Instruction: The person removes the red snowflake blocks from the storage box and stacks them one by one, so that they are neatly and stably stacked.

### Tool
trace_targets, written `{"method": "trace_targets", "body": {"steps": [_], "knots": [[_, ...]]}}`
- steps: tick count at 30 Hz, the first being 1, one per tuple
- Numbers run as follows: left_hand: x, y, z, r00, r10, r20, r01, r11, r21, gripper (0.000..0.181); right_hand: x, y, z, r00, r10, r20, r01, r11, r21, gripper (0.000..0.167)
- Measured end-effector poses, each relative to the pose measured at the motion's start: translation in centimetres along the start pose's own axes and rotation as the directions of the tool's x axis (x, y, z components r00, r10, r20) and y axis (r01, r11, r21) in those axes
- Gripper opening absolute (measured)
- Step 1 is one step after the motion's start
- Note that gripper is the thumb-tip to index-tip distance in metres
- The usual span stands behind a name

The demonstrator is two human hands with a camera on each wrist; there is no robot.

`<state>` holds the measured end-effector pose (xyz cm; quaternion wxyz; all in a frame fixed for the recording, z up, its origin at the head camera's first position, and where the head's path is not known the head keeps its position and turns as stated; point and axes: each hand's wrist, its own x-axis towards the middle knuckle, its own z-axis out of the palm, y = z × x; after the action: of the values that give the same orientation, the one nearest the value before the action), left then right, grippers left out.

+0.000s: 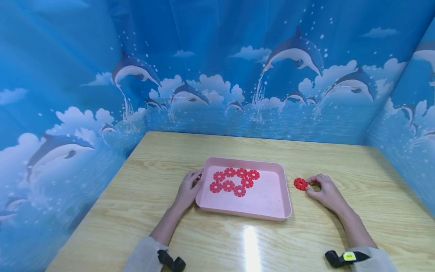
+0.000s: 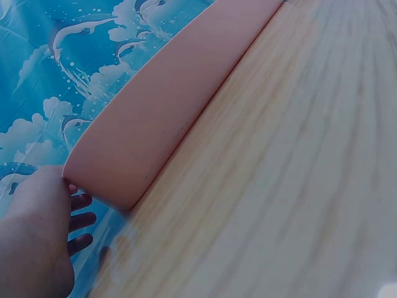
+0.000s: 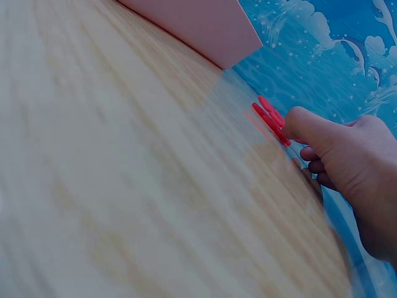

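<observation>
A pink tray (image 1: 265, 200) sits on the table, with several red notched plastic discs (image 1: 228, 185) lying in it, edge to edge in a rough ring with one at its right corner. My left hand (image 1: 187, 189) holds the tray's left rim, thumb at the edge; the other fingers (image 2: 82, 221) show beyond the tray wall in the left wrist view. Right of the tray, my right hand (image 1: 324, 192) pinches a red notched disc (image 1: 300, 184) between thumb and forefinger, low over the table. Two red edges (image 3: 270, 123) show side by side there in the right wrist view.
The wooden table (image 1: 170, 151) reaches back to a blue dolphin-print curtain (image 1: 210, 56), which also hangs at both sides. A bright light reflection lies on the wood in front of the tray. Dark bands (image 1: 171, 261) are worn around both sleeves.
</observation>
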<state>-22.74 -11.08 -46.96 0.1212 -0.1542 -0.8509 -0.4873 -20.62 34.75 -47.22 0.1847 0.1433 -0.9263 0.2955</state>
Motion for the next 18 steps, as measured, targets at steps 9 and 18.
{"method": "trace_targets", "body": {"steps": [9, 18], "knots": [[0.01, 0.02, 0.03, 1.000, -0.001, -0.004, 0.001, 1.000, 0.003, 0.039, -0.10, 0.00, 0.05, 1.000, 0.007, 0.014, -0.007, 1.000, -0.006, 0.022], [-0.02, 0.11, -0.02, 1.000, 0.004, -0.003, -0.004, 1.000, 0.000, 0.037, 0.01, -0.19, -0.10, 1.000, 0.004, 0.004, -0.004, 1.000, 0.000, 0.021]]}}
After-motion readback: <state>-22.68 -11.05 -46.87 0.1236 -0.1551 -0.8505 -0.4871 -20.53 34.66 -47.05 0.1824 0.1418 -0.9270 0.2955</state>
